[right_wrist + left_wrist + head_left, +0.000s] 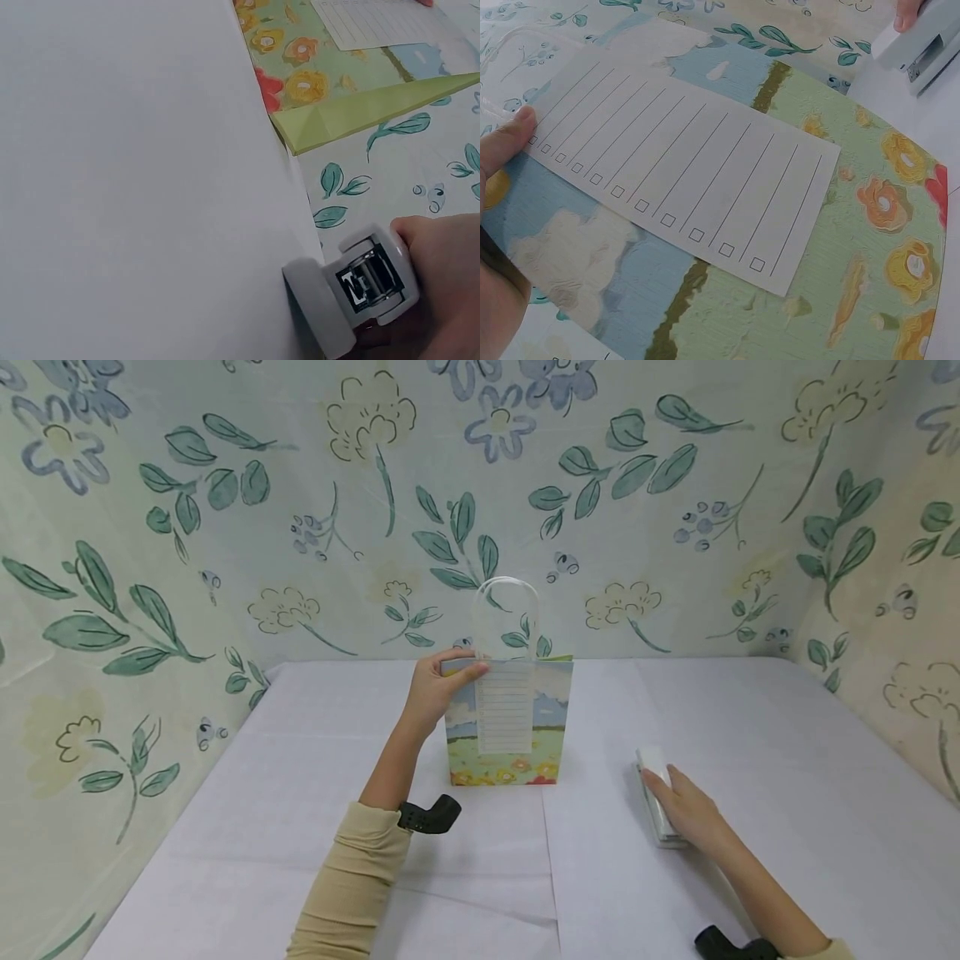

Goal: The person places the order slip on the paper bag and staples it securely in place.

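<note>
One paper bag [502,770] is standing near the centre of my head view, with a lined sheet [504,710] lying flat against its front. My left hand [441,687] is pinching both at the sheet's upper left corner, its thumb pressing on the paper. At the right of the frame, well apart from it, my right hand [693,810] is gripping a stapler [662,822]; whether that is touching the cloth I cannot tell from here.

Beneath everything, a white tablecloth [255,835] is spreading across the lower frame, showing fine creases left of centre. Behind it, a floral backdrop [495,493] is filling the upper frame and both sides with green leaves and blue blossoms.

The bag is showing painterly sky, meadow and orange flowers, brushstroke ridges appearing in my left wrist view. Its pale handle [534,610] is arching above. The sheet is carrying ruled lines and tiny checkboxes. My right wrist view is showing the stapler's rounded grey casing around a metallic mechanism, lower right.
</note>
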Motion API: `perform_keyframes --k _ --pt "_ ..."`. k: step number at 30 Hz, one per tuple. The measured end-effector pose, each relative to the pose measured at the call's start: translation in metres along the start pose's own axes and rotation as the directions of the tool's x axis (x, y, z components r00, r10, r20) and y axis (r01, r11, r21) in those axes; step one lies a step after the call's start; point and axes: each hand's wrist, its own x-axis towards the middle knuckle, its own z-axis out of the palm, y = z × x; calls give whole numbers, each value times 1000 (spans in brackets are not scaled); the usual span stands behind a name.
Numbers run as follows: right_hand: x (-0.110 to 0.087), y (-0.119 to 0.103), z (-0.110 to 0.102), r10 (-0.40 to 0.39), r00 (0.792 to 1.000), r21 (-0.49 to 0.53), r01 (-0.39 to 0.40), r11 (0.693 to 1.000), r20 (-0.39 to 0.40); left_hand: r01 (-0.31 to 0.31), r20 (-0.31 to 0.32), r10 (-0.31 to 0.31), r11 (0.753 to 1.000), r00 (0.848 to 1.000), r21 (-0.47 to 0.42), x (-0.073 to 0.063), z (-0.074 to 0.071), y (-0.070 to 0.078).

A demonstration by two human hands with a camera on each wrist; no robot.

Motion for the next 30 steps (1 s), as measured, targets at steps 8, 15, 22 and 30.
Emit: perform_keyframes --k 8,15,22,30 --pt "-4 -6 3 -69 997 35 70 997 -30 -7 -2 7 1000 1000 -6 -1 0 2" --pt "-4 -9 1 10 999 117 -4 993 -48 0 -3 0 1000 1000 -6 -2 0 2" --pt "-6 -12 -1 10 989 269 29 963 -145 0 -3 0 1000 1000 -3 -2 -1 1" --pt "-8 -19 -1 26 986 375 39 926 -166 -9 10 9 1000 1000 -16 -1 -1 -1"
